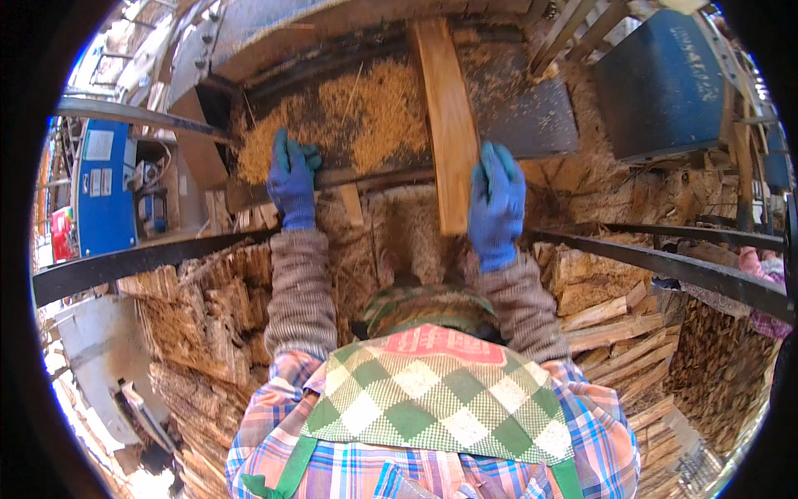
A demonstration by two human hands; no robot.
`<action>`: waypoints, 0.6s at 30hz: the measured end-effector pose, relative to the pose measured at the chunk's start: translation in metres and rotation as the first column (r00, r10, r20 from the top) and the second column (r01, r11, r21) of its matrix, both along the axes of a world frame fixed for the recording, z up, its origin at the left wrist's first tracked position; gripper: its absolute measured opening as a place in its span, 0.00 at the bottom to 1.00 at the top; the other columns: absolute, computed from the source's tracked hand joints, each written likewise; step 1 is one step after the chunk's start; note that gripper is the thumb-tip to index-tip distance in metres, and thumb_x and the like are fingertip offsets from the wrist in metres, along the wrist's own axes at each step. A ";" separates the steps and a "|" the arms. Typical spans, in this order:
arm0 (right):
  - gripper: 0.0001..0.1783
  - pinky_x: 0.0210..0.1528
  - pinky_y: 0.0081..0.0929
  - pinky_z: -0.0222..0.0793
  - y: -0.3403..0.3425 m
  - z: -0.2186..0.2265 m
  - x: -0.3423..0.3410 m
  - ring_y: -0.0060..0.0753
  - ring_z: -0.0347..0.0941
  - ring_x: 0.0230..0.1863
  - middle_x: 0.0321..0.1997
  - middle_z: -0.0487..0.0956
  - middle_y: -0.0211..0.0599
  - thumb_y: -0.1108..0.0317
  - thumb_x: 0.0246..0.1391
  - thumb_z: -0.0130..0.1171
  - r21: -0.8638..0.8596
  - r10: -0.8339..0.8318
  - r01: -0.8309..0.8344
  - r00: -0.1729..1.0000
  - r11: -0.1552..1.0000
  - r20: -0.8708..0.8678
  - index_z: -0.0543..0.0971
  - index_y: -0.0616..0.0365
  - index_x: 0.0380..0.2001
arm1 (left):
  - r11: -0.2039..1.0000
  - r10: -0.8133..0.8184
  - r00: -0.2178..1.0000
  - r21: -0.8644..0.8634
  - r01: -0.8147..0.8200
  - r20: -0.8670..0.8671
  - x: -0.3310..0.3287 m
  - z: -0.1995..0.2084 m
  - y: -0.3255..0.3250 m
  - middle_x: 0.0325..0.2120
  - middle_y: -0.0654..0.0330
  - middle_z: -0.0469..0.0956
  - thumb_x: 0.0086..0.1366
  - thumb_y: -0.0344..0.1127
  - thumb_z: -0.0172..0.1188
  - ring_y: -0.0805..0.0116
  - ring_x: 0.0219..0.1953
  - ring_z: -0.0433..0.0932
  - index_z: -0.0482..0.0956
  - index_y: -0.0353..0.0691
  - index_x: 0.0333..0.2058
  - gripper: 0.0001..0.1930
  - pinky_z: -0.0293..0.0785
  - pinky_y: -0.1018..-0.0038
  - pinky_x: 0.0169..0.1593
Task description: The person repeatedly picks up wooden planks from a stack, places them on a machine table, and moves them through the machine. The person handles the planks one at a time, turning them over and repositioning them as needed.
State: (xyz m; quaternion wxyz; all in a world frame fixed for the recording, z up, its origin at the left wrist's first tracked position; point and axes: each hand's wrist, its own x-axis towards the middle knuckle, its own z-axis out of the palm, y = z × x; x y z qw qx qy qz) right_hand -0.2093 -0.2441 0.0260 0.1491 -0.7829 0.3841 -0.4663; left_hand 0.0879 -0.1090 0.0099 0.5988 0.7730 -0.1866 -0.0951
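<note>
A long light-brown wooden board [451,125] lies lengthwise across the dark metal table [532,116], its near end jutting over the front edge. My right hand [497,204], in a blue and teal glove, is against the board's right side with its fingers stretched forward, not wrapped round the wood. My left hand [293,187], gloved the same way, is at the table's front edge on the left. Its fingers are apart, next to loose sawdust [386,112], and I see nothing in them.
Dark metal bars [150,264] run along both sides of me. Stacked rough wood [208,316] stands at left and right. A blue cabinet [104,187] is at far left, a blue metal panel [661,91] at back right. Someone's pink sleeve [752,264] shows at the right edge.
</note>
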 end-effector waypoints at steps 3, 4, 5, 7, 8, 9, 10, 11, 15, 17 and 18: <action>0.17 0.52 0.36 0.79 -0.037 0.015 0.028 0.48 0.81 0.49 0.48 0.83 0.51 0.76 0.62 0.63 0.229 0.086 -0.080 0.996 0.970 -0.018 0.83 0.65 0.53 | 0.994 0.014 0.998 0.110 -0.022 0.067 -0.005 0.004 -0.006 0.33 0.57 0.85 0.79 0.47 0.54 0.74 0.31 0.81 0.71 0.43 0.68 0.25 0.82 0.73 0.35; 0.16 0.55 0.36 0.78 -0.047 0.012 0.034 0.47 0.80 0.50 0.48 0.83 0.50 0.73 0.63 0.63 0.327 0.103 -0.091 0.994 0.941 -0.019 0.83 0.65 0.53 | 0.997 0.016 0.998 0.068 -0.020 0.055 -0.004 0.000 -0.010 0.33 0.57 0.84 0.79 0.47 0.54 0.74 0.30 0.81 0.71 0.43 0.68 0.25 0.82 0.74 0.35; 0.15 0.52 0.37 0.79 -0.061 0.000 0.045 0.49 0.80 0.48 0.48 0.82 0.52 0.73 0.63 0.64 0.260 0.045 -0.045 0.999 0.965 0.005 0.83 0.65 0.52 | 0.998 0.025 0.998 0.053 -0.028 0.060 -0.004 -0.002 -0.013 0.31 0.58 0.84 0.78 0.46 0.54 0.75 0.29 0.80 0.72 0.43 0.67 0.24 0.81 0.74 0.34; 0.15 0.46 0.37 0.82 -0.082 -0.018 0.070 0.52 0.82 0.44 0.47 0.82 0.55 0.72 0.62 0.64 0.125 -0.058 0.048 0.995 0.991 0.081 0.83 0.64 0.51 | 0.998 0.035 0.998 0.050 -0.038 0.044 -0.003 -0.002 -0.015 0.31 0.58 0.84 0.78 0.46 0.54 0.75 0.29 0.80 0.72 0.43 0.67 0.24 0.81 0.74 0.33; 0.15 0.47 0.38 0.82 -0.085 -0.019 0.072 0.52 0.82 0.45 0.48 0.82 0.54 0.70 0.64 0.63 0.169 -0.075 0.064 0.995 0.984 0.059 0.83 0.64 0.51 | 0.998 0.041 0.999 0.046 -0.043 0.036 -0.003 -0.002 -0.015 0.31 0.58 0.84 0.78 0.46 0.55 0.76 0.29 0.80 0.72 0.43 0.67 0.24 0.81 0.74 0.33; 0.15 0.48 0.39 0.82 -0.089 -0.008 0.078 0.51 0.82 0.45 0.48 0.81 0.54 0.68 0.65 0.63 0.211 -0.082 0.073 0.996 0.975 0.039 0.83 0.63 0.52 | 0.999 0.036 0.999 0.021 -0.036 0.016 -0.001 -0.004 -0.013 0.31 0.58 0.84 0.78 0.46 0.55 0.76 0.29 0.80 0.72 0.43 0.67 0.24 0.81 0.74 0.33; 0.16 0.49 0.40 0.82 -0.093 -0.004 0.083 0.51 0.81 0.46 0.48 0.81 0.54 0.66 0.66 0.62 0.252 -0.091 0.084 0.996 0.964 0.017 0.82 0.62 0.53 | 1.000 0.028 1.000 -0.004 -0.028 -0.003 0.000 -0.007 -0.011 0.31 0.58 0.84 0.78 0.46 0.55 0.76 0.29 0.80 0.72 0.43 0.67 0.25 0.81 0.75 0.33; 0.19 0.52 0.41 0.81 -0.095 -0.009 0.084 0.49 0.81 0.49 0.50 0.81 0.53 0.61 0.68 0.61 0.282 -0.055 0.030 0.995 0.959 0.078 0.82 0.59 0.56 | 0.999 0.018 1.000 -0.030 -0.018 -0.022 0.002 -0.009 -0.010 0.31 0.58 0.84 0.78 0.46 0.55 0.76 0.29 0.80 0.71 0.43 0.68 0.25 0.82 0.75 0.33; 0.20 0.53 0.41 0.80 -0.095 -0.003 0.085 0.47 0.80 0.53 0.51 0.81 0.52 0.60 0.67 0.62 0.425 0.021 -0.063 0.994 0.903 0.104 0.81 0.58 0.58 | 0.998 0.039 0.999 0.051 -0.040 0.021 -0.003 -0.001 -0.015 0.32 0.59 0.83 0.78 0.44 0.56 0.76 0.30 0.81 0.70 0.43 0.68 0.25 0.82 0.75 0.34; 0.21 0.54 0.39 0.80 -0.099 -0.007 0.080 0.46 0.80 0.53 0.53 0.81 0.52 0.60 0.66 0.63 0.453 0.087 -0.137 0.988 0.881 0.130 0.81 0.58 0.57 | 1.000 0.018 1.000 0.011 -0.018 -0.013 0.001 -0.004 -0.016 0.33 0.58 0.84 0.77 0.43 0.56 0.75 0.30 0.81 0.70 0.43 0.69 0.25 0.82 0.75 0.35; 0.21 0.55 0.39 0.80 -0.101 -0.007 0.073 0.46 0.80 0.54 0.54 0.81 0.51 0.60 0.66 0.64 0.422 0.150 -0.186 0.982 0.887 0.118 0.82 0.59 0.57 | 1.000 0.022 1.000 0.019 -0.022 -0.013 0.001 -0.005 -0.014 0.33 0.58 0.84 0.78 0.44 0.56 0.74 0.31 0.82 0.70 0.43 0.68 0.25 0.83 0.75 0.35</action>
